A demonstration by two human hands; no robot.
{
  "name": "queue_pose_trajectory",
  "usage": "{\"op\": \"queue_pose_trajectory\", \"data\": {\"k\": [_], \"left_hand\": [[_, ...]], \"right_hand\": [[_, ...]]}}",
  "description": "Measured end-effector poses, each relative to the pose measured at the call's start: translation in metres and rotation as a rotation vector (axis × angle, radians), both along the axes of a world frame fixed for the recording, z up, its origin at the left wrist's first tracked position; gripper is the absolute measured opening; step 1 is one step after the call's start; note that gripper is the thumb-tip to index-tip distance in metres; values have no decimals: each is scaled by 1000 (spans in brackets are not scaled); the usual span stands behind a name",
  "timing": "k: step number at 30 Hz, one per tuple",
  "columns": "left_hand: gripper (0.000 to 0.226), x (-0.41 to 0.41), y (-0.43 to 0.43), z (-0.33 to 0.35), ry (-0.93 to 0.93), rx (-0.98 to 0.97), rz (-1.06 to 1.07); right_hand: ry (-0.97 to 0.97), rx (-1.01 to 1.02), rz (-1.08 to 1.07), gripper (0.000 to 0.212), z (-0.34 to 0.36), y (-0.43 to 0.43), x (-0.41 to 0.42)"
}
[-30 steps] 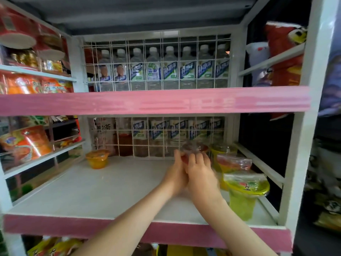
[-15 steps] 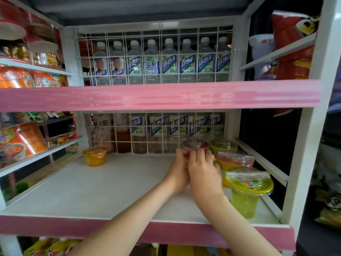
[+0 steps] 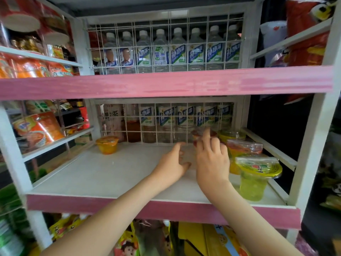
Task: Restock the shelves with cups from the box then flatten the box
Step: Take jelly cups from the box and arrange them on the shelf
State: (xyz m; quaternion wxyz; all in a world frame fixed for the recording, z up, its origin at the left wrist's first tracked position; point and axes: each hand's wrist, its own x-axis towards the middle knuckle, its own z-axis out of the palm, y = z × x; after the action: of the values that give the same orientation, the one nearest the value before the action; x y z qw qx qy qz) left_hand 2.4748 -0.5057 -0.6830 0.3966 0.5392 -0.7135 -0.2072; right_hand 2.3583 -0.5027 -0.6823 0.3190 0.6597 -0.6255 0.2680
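A red jelly cup [image 3: 198, 134] stands at the back of the white shelf [image 3: 103, 172], against the wire grid. My right hand [image 3: 212, 159] hovers just in front of it, fingers spread, its index fingertip at the cup's rim. Lower and to the left, my left hand [image 3: 173, 164] is open over the shelf, holding nothing. Along the shelf's right side stand a yellow-green cup [image 3: 231, 134], an orange cup [image 3: 243, 150] and a green cup [image 3: 257, 177]. An orange cup [image 3: 107, 145] sits alone at the back left. No box is in view.
A pink-edged upper shelf [image 3: 166, 83] hangs above my hands. A wire grid [image 3: 166, 124] with bottles behind it closes the back. Snack packets fill the side racks and the shelf below. A white rail [image 3: 267, 146] borders the right side.
Both hands have let go of the red cup and drawn back from it. The left hand moved left and down, fingers opening. The cup stays at the back of the shelf.
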Motion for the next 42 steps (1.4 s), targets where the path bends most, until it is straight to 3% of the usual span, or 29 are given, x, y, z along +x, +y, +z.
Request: {"op": "queue_pose_trajectory", "data": {"k": [6, 10, 12, 19, 25, 30, 32, 35, 38, 42], "left_hand": [[47, 46, 61, -13, -223, -85, 149], [26, 93, 119, -32, -332, -192, 277], [28, 118, 147, -39, -392, -245, 326], [29, 198, 251, -82, -511, -249, 534], [30, 251, 381, -149, -635, 49, 693], [39, 279, 477, -199, -674, 442, 740], [43, 284, 497, -212, -680, 553, 724], [56, 286, 506, -230, -702, 684, 688], [71, 291, 503, -243, -705, 831, 703], [69, 295, 489, -255, -788, 845, 771]], "right_hand": [[74, -12, 272, 57, -9, 41, 45], [121, 51, 543, 40, -33, 77, 100], [107, 73, 659, 33, -42, 95, 128], [44, 44, 1056, 43, -79, 162, 211], [148, 308, 1467, 37, -154, 240, 270], [294, 540, 1683, 65, -194, 296, 300], [347, 626, 1766, 65, -204, 314, 308], [439, 731, 1773, 59, -219, 334, 314], [554, 661, 1680, 59, -220, 349, 315], [785, 606, 1573, 59, -219, 359, 317]]}}
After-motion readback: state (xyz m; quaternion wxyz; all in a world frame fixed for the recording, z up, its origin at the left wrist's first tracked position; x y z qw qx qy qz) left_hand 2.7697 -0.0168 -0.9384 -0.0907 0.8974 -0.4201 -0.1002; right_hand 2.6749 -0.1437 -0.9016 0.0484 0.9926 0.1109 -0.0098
